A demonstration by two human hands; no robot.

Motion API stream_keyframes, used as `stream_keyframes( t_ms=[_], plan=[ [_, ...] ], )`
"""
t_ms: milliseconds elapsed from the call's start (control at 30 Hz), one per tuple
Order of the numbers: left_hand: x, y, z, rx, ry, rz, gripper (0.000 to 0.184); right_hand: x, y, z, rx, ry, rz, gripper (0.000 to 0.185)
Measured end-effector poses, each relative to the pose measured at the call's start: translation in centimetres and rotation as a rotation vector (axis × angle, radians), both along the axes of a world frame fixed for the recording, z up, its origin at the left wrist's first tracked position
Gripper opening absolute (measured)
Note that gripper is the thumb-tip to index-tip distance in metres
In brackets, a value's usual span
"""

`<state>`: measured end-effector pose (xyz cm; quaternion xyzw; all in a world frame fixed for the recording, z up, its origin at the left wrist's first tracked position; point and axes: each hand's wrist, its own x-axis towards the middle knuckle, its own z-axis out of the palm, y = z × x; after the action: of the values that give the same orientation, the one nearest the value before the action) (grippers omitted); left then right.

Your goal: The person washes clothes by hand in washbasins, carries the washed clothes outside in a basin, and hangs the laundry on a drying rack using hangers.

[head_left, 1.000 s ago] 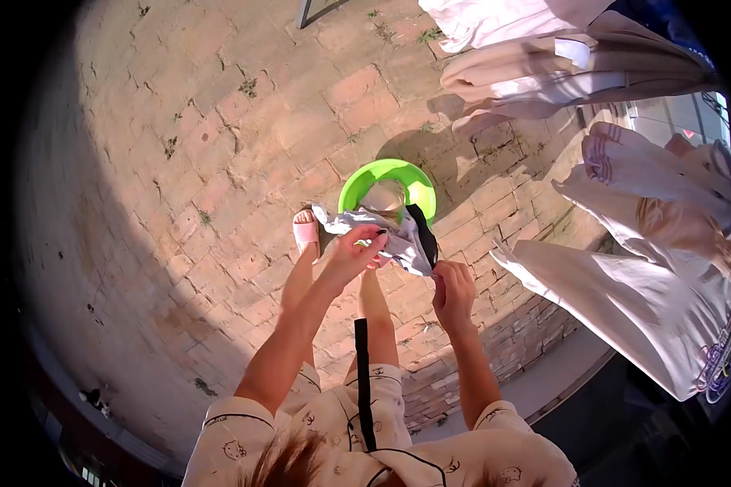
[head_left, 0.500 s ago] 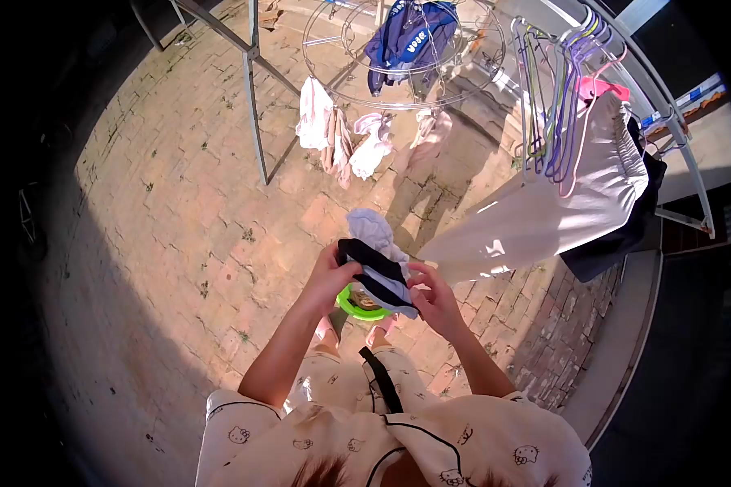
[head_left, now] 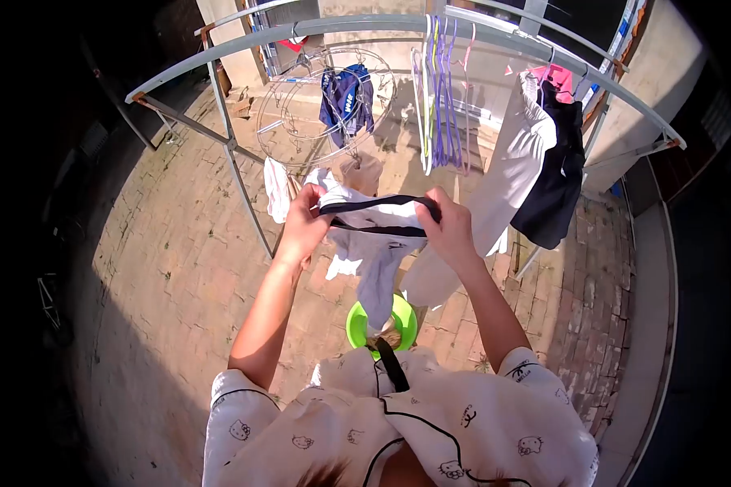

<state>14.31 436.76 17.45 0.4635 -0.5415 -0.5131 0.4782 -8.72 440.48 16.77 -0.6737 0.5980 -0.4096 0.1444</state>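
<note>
A pale garment with a black waistband point(head_left: 375, 272) is stretched between both hands, its lower part hanging over a green basin point(head_left: 406, 326). My left hand point(head_left: 304, 226) is closed on one end of the band. At the other end my right hand point(head_left: 448, 223) grips the band with thumb and fingers. The band's opening faces me. Something light brown lies inside the basin, partly hidden by the garment.
A metal drying frame point(head_left: 382, 28) spans the view ahead. From it hang a round wire rack point(head_left: 272, 122) with a dark blue garment point(head_left: 348, 101), several hangers point(head_left: 443, 122), long pale trousers point(head_left: 516, 162) and a black garment point(head_left: 559, 178). Brick paving point(head_left: 179, 284) lies below.
Both hands have risen from near the basin, and the garment, bunched before, is now spread at its band. The view has tilted up, showing more of the drying frame.
</note>
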Motion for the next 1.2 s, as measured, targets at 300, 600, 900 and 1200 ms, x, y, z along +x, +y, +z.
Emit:
stream_keyframes(
  t_ms=[300,600,900,1200],
  plan=[
    [-1.1,0.6,-1.5,0.366,0.406,0.092,0.017,-5.3,-3.3,3.3,0.335,-0.310,0.331,0.018],
    [-2.9,0.6,-1.1,0.255,0.114,0.106,0.024,-10.6,-21.0,6.9,0.030,-0.647,-0.153,0.043],
    [-0.8,1.4,-0.6,0.143,-0.237,0.037,0.032,-10.7,-8.9,8.5,-0.185,-0.749,-0.041,0.017],
    [-1.0,-1.7,-0.8,-0.186,-0.650,0.113,0.018,-13.7,12.6,6.8,0.190,-0.500,-0.313,0.022]
  ],
)
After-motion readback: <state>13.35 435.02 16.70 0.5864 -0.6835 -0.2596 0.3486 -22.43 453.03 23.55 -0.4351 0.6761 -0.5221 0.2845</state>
